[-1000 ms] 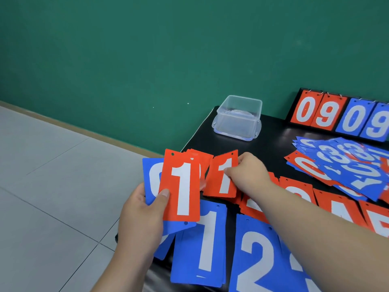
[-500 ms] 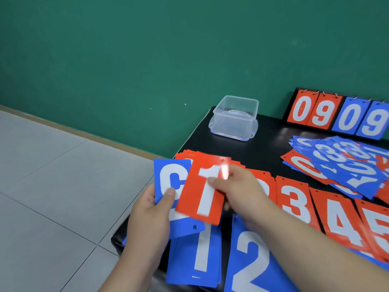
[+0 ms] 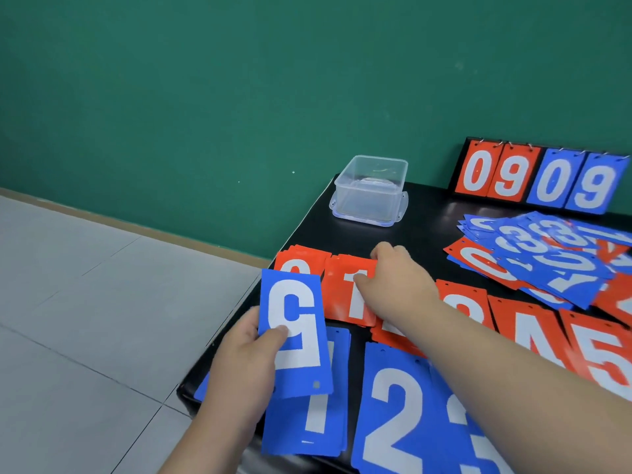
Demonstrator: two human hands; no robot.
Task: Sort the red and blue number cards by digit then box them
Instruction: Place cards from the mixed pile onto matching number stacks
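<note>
The right hand (image 3: 396,278) hooks its fingers over the far edge of the red 1 (image 3: 338,295), thumb on its face, the card lying flat on its pile. I'd square it to the edges underneath before letting go. The left hand (image 3: 242,364) pinches a blue card (image 3: 297,340) under the thumb; 6 or 9, worth checking. The box (image 3: 369,200) sits well beyond the right fingertips.

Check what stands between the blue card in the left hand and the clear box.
The right hand, pinching the red 1 pile, sits just right of the straight line from the blue card in the left hand to the box. Otherwise only flat red piles lie underneath; the box's top is open.
</note>
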